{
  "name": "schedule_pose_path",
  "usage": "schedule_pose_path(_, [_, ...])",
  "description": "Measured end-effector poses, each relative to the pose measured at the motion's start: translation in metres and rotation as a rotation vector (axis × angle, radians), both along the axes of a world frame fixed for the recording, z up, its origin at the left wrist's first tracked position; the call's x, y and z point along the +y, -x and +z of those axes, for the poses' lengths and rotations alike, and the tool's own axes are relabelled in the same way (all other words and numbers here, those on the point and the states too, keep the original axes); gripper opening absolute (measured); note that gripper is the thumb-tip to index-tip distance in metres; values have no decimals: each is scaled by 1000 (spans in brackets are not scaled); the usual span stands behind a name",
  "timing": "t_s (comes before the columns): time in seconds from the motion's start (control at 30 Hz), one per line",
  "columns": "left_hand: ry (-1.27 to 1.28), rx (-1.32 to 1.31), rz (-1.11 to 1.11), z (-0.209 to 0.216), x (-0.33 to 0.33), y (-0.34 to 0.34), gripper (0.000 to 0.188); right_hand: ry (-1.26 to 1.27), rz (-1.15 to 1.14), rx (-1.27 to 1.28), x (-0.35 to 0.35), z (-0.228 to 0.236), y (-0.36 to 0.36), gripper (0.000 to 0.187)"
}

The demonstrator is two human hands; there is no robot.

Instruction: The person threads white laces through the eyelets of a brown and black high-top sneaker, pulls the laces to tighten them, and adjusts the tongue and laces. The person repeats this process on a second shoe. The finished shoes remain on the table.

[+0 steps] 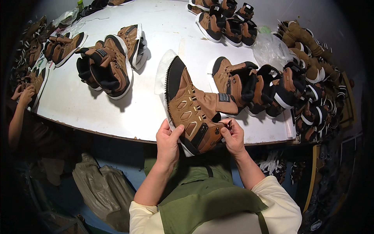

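Note:
A brown boot [187,101] with a black toe cap and a white sole edge is tilted on its side above the table's near edge, toe pointing away. My left hand [168,141] is closed on its sole edge near the heel, thumb on the brown upper. At the ankle collar, by the metal lace hooks, my right hand [233,137] pinches the boot between thumb and fingers. The boot's tongue [221,102] flops out to the right, a small dark label on it. White material [166,74] sticks out beyond the toe. No laces show in the eyelets.
Several similar boots [241,84] stand close on the right, others [106,64] at left and at the back. A clear plastic bag [270,50] lies on the white table [156,117]. Piled shoes [311,50] flank the right side. Another person's hands [24,93] work at far left.

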State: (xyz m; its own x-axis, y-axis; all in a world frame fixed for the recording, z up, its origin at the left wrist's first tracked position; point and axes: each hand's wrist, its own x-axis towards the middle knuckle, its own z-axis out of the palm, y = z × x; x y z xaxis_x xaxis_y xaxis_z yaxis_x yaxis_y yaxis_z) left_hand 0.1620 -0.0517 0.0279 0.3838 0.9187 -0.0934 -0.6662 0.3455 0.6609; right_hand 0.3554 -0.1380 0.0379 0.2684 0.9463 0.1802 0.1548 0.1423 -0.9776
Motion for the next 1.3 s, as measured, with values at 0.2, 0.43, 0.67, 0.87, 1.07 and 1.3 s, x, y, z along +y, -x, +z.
schedule_pose_path(0.2, [18,-4,-14,0,2,0,32,3,4,-33,0,1,1,30])
schedule_pose_path(0.43, [73,-103,-45,-3,4,1,38,-64,-5,-130,6,3,5,25])
schedule_pose_path(0.67, [335,-540,-85,-56,25,35,41,-421,-152,-188,9,13,12,14])
schedule_pose_path(0.87, [138,-665,-110,-29,6,53,42,128,49,237,51,18,47,29])
schedule_pose_path(1.07, [110,-641,-160,-26,-20,52,42,209,345,422,65,18,91,60])
schedule_pose_path(1.3, [111,-621,-164,-24,-27,50,43,278,371,421,52,43,93,67])
